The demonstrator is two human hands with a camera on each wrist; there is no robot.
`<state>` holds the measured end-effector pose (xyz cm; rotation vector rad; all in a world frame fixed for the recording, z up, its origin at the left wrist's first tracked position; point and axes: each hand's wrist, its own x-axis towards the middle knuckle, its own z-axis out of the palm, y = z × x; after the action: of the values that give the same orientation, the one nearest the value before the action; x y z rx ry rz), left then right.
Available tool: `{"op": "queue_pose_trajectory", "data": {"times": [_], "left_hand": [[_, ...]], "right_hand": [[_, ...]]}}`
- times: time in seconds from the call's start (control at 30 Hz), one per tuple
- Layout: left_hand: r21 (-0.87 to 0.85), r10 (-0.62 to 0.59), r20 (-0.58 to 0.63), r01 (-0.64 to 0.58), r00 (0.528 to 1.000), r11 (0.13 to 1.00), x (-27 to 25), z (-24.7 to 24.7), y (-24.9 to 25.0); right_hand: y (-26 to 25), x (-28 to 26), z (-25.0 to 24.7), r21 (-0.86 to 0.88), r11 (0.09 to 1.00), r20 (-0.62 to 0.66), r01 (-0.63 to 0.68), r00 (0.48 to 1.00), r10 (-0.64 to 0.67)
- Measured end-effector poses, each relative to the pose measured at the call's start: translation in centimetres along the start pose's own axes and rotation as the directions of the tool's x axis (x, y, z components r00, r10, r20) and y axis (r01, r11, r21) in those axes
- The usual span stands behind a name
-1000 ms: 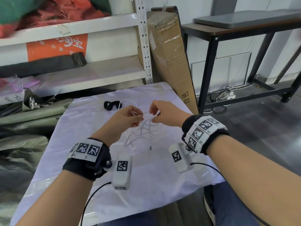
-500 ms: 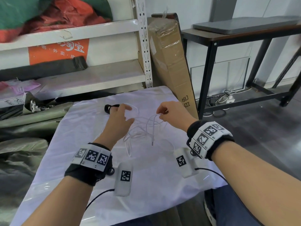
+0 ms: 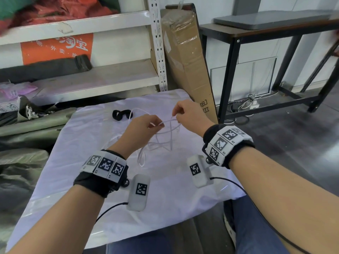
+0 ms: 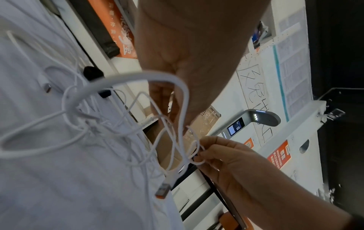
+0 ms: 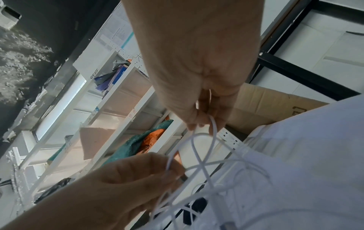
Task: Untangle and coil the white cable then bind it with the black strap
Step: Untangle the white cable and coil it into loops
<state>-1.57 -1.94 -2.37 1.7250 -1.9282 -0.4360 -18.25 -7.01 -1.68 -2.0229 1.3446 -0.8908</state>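
A thin white cable (image 3: 166, 132) hangs in tangled loops above a white cloth-covered table (image 3: 91, 143). My left hand (image 3: 145, 129) pinches one strand of it. My right hand (image 3: 185, 112) is raised a little higher and to the right, pinching another strand. The left wrist view shows the cable (image 4: 126, 80) looping out below my left hand, with its USB plug (image 4: 163, 190) dangling and the right hand (image 4: 214, 154) pinching small loops. Seen from the right wrist, my right fingertips (image 5: 202, 123) pinch the cable (image 5: 212, 135). The black strap (image 3: 121, 114) lies curled on the cloth beyond my left hand.
A metal shelf rack (image 3: 110, 76) stands behind the table. A tall cardboard box (image 3: 185, 57) leans at the table's far right corner. A black-framed desk (image 3: 256, 33) stands to the right over dark floor. Green bags (image 3: 22, 125) are piled to the left.
My left hand has come back from near the black strap toward the middle, gripping the cable. My right hand has lifted a strand higher and to the right.
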Motion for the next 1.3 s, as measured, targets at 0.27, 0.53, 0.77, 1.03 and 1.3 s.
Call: {"op": "queue_pose_trajectory", "data": {"times": [0.27, 0.53, 0.77, 1.03, 1.3], "left_hand": [[-0.051, 0.073, -0.008, -0.073, 0.997, 0.996, -1.2, -2.0, -1.3], [-0.079, -0.101, 0.044, 0.104, 0.994, 0.991, -1.5, -2.6, -2.6], [0.062, -0.138, 0.231, 0.127, 0.963, 0.99, -1.5, -2.0, -2.5], [-0.209, -0.28, 0.25, 0.334, 0.927, 0.919, -0.7, -1.5, -2.6], [-0.517, -0.185, -0.069, 0.124, 0.98, 0.847, 0.4, -1.5, -1.8]], "right_hand": [[2.8, 0.0, -0.9, 0.619, 0.706, -0.041, -0.345, 0.883, 0.467], [4.1, -0.1, -0.9, 0.635, 0.614, 0.082, -0.468, 0.831, 0.55], [1.8, -0.6, -0.9, 0.734, 0.401, 0.301, -0.548, 0.792, 0.531], [0.3, -1.3, -1.7, 0.648, 0.51, 0.336, -0.566, 0.813, 0.475], [1.5, -0.8, -1.2, -0.027, 0.933, 0.24, -0.359, 0.904, 0.355]]}}
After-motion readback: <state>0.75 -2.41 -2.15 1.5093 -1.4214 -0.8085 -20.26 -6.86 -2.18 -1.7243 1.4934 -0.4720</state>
